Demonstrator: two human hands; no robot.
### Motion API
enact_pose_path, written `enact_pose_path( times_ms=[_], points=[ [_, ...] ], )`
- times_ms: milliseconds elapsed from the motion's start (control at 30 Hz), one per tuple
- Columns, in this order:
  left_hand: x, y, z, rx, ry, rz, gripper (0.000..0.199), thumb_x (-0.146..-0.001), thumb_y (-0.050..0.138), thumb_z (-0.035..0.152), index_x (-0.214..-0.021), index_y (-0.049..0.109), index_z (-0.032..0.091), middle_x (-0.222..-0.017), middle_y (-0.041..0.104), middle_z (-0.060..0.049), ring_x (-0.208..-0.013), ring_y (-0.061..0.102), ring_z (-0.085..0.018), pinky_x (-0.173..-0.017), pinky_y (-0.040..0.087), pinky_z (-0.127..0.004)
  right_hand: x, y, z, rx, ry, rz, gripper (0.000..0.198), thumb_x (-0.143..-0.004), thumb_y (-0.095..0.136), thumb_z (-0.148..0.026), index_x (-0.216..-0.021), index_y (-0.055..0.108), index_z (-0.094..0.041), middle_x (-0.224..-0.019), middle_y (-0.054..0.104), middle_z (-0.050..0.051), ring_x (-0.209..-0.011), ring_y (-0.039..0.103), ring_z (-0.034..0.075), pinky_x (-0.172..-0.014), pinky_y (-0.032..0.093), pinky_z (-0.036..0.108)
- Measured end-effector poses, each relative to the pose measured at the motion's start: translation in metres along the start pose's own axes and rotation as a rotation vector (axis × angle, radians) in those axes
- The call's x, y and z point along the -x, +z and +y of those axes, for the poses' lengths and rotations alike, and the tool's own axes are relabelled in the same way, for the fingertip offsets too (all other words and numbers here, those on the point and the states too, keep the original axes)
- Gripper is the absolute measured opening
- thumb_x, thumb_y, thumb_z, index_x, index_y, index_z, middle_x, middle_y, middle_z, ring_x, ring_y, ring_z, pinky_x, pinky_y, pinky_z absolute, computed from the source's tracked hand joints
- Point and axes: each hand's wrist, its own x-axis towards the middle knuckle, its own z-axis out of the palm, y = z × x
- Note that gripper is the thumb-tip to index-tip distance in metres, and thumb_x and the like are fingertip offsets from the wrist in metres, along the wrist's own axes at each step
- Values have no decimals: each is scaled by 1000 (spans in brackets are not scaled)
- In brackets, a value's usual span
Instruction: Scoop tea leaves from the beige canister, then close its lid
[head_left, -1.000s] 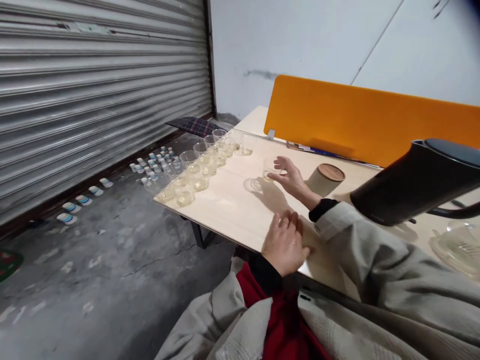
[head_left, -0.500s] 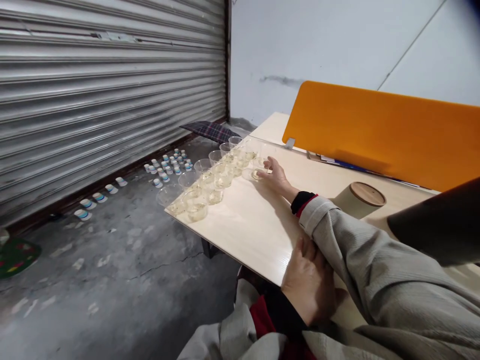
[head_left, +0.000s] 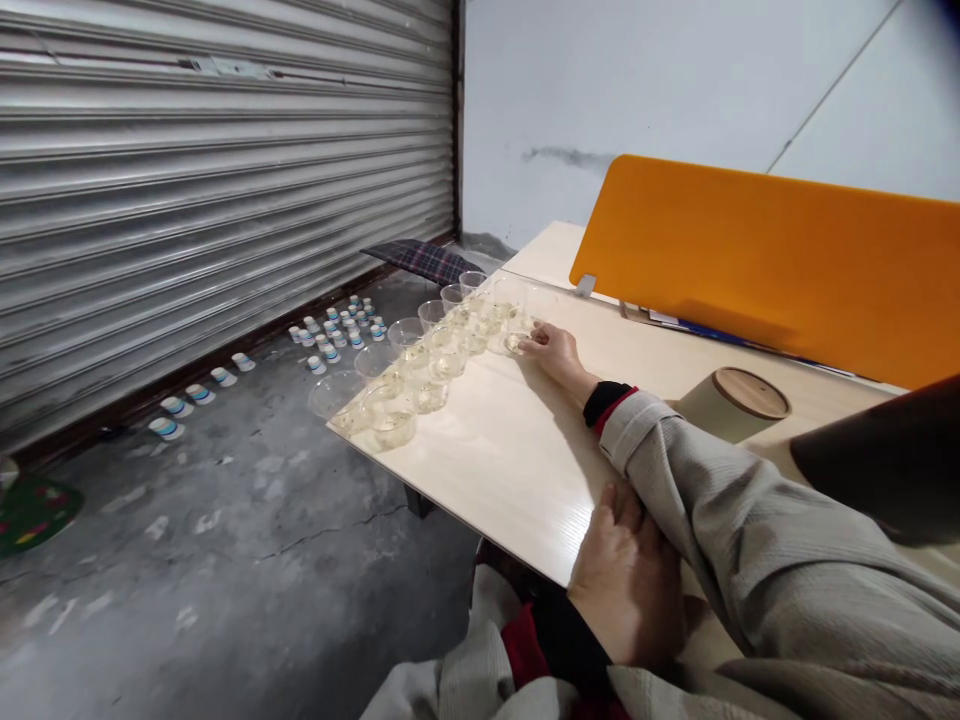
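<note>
**Last cup joins the rows at the far-left edge**

At the far-left corner of the worktop (head_left: 495,450), a small clear cup (head_left: 517,340) with a little pale liquid in its bottom sits at the right hand (head_left: 551,350), fingers curled loosely about its near side and touching it; whether they truly grip it cannot be told. The cup stands just beside a double row of clear cups (head_left: 420,360) that runs along the worktop's left edge, each with the same pale liquid at its base. By the look of it, the rows are nearly complete and this cup is being set at their far end; no other loose cup shows on the wood.

Nearer, the left hand (head_left: 626,590) lies flat and relaxed on the near edge, holding nothing. To the right stands a round canister with a wooden lid (head_left: 739,400), and a dark object (head_left: 885,460) fills the right edge of view, too close to make out. An orange divider (head_left: 765,255) backs the worktop. Down on the concrete floor (head_left: 187,560), by the roller shutter (head_left: 210,190), many small paper cups (head_left: 334,330) lie in lines.
</note>
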Motion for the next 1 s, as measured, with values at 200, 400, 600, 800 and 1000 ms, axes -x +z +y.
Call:
enact_pose_path(
  times_ms=[200, 400, 600, 800, 1000],
  points=[
    [1, 7, -1, -6, 7, 32, 65, -87, 60, 26, -151, 60, 15, -159, 57, -13, -162, 26, -37, -137, 25, -54, -1, -1, -2, 31, 8, -11, 45, -70, 81, -54, -72, 48, -23, -71, 52, -3, -74, 47, 15, -71, 36, 31],
    [2, 8, -1, -21, 19, 73, 64, -87, 60, 28, -150, 62, 17, -160, 57, -12, -162, 28, -37, -135, 30, -54, -3, 1, 1, 52, -1, -12, 39, -72, 79, -47, -71, 49, -22, -70, 51, -4, -71, 46, 14, -69, 34, 30],
    [1, 15, -3, -76, 50, 118, 61, -79, 69, 29, -139, 71, 17, -151, 65, -13, -156, 38, -40, -133, 32, -57, -6, 1, 4, 70, -16, -19, 39, -73, 79, -46, -70, 49, -22, -70, 50, -4, -72, 46, 14, -70, 35, 30],
    [0, 14, -4, -48, 47, 118, 55, -84, 69, 35, -137, 72, 18, -151, 64, -13, -156, 38, -40, -133, 33, -57, -2, -1, -1, 88, -1, -23, 41, -72, 79, -47, -70, 45, -23, -68, 50, -4, -71, 46, 14, -68, 36, 29],
    [2, 14, -3, -73, 50, 104, 56, -94, 62, 40, -144, 66, 16, -154, 62, -13, -155, 39, -39, -131, 35, -59, 11, -13, -11, 113, 25, -22, 36, -70, 85, -42, -83, 59, -20, -87, 65, 4, -83, 59, 19, -78, 47, 32]
  ],
)
